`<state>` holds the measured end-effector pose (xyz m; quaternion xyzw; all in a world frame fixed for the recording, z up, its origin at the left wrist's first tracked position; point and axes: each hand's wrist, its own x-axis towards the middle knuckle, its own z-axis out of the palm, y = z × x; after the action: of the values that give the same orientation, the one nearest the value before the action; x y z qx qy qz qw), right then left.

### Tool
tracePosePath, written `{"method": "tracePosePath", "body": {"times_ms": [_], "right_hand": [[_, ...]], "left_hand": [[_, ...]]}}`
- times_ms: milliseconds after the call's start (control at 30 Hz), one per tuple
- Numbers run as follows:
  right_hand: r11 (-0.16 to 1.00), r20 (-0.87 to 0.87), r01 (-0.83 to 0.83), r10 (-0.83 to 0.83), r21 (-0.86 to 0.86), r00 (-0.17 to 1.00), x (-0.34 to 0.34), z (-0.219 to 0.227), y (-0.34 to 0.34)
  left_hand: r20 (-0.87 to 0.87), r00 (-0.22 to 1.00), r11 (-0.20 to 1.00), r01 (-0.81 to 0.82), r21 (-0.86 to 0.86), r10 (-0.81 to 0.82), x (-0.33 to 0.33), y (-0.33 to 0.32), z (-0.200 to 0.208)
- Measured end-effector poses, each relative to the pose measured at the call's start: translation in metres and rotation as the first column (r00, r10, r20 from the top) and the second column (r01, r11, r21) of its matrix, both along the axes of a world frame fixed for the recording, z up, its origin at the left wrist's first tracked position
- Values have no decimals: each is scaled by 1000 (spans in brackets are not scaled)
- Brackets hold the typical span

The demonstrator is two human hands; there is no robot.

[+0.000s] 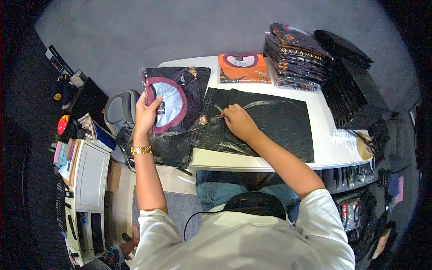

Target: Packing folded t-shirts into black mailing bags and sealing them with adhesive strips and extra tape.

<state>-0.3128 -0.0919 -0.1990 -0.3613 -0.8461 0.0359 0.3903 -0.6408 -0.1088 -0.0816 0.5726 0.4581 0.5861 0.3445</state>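
My left hand (146, 114) grips a folded dark jersey (191, 96) in clear plastic, thumb on top; its maroon collar rings a pale blue inside. The packed jersey is over a dark pile of plastic bags (173, 153) at the table's left end. Beside it, a flat black plastic bag (279, 121) lies across the middle of the white table. My right hand (238, 121) rests on this bag with fingers curled and pinched at its left part. A thin pale strip shows by those fingertips. What lies beneath the right palm is hidden.
An orange packed jersey (243, 69) lies at the table's far edge, beside a tall stack of packed jerseys (297, 56). Black bags (344, 90) are heaped at the right. A roll of tape (365, 148) sits near the right corner. A grey chair (120, 108) and white cabinet (90, 175) stand left.
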Motion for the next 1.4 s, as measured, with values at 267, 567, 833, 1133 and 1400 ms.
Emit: {"method": "tracePosePath", "body": {"times_ms": [267, 567, 833, 1133, 1400], "right_hand": [[1000, 28, 13, -13, -6, 1000, 1, 4, -1], [997, 23, -66, 67, -38, 997, -1, 17, -9], [995, 79, -67, 72, -68, 994, -8, 13, -9], [995, -24, -96, 95, -31, 995, -8, 12, -8], [991, -70, -129, 126, -29, 990, -6, 13, -5]], "left_hand": [[63, 997, 998, 48, -38, -46, 7, -6, -4], [67, 997, 1000, -24, 2, 24, -5, -10, 1], [-39, 999, 999, -23, 34, 24, -7, -5, -1], [11, 1000, 1000, 21, -3, -21, 1, -9, 4], [15, 1000, 1000, 12, 23, -12, 7, -6, 8]]}}
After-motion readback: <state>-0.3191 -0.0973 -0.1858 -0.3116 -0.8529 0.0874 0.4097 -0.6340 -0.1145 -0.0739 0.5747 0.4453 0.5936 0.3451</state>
